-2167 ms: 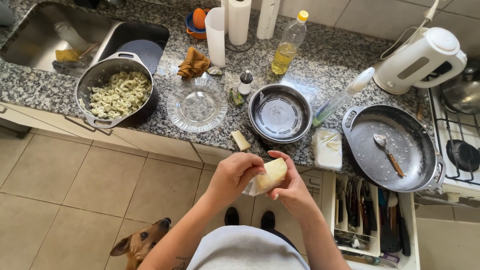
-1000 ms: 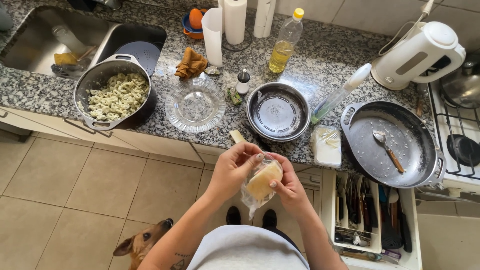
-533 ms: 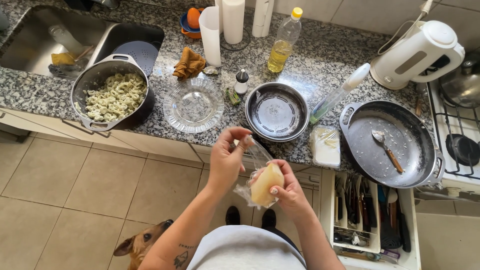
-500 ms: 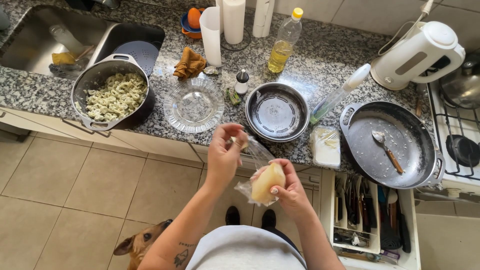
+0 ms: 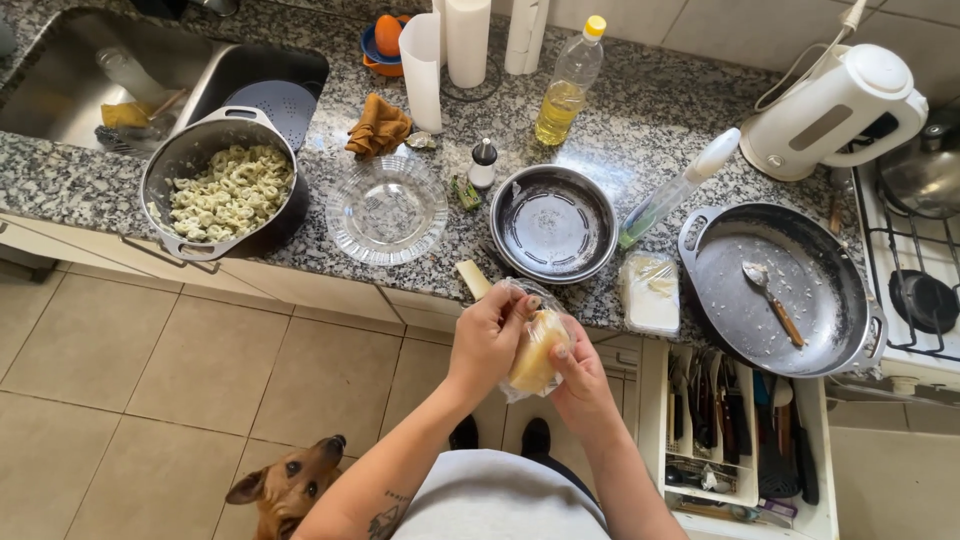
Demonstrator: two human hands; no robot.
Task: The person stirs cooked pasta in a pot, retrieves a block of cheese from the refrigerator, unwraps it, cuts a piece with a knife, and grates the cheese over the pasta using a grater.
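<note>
Hands first: my left hand (image 5: 490,335) and right hand (image 5: 578,378) are both closed around a pale yellow block of cheese (image 5: 535,350) in a loose clear plastic wrap (image 5: 520,300), held in the air just off the counter edge (image 5: 400,290), over the floor. Left fingers pinch the film at the top of the block; right palm cups it from below and behind, fingers curled onto the film.

Handling, my read: block looks firm, moderately heavy for its size, won't deform under grip. Film is the problem, thin, slick, slack, so it will slide over the cheese. Better to bear on the block's flat sides through the film, not on loose film alone.

Outward from there:
- small strip of cheese (image 5: 473,279) lying on the counter edge, just above my left hand
- dark metal bowl (image 5: 552,222) beyond it, empty
- clear glass bowl (image 5: 386,208) to its left
- steel pot of cooked pasta (image 5: 225,190) further left, beside the sink (image 5: 60,85)
- white tray (image 5: 650,292) to the right, then a large pan (image 5: 780,285) with a spoon (image 5: 772,300) in it
- open utensil drawer (image 5: 735,440) under the pan
- oil bottle (image 5: 568,85) and white kettle (image 5: 835,110) at the back
- brown dog (image 5: 285,485) on the floor tiles, lower left, looking up at the block. Drop risk is obvious.
</note>
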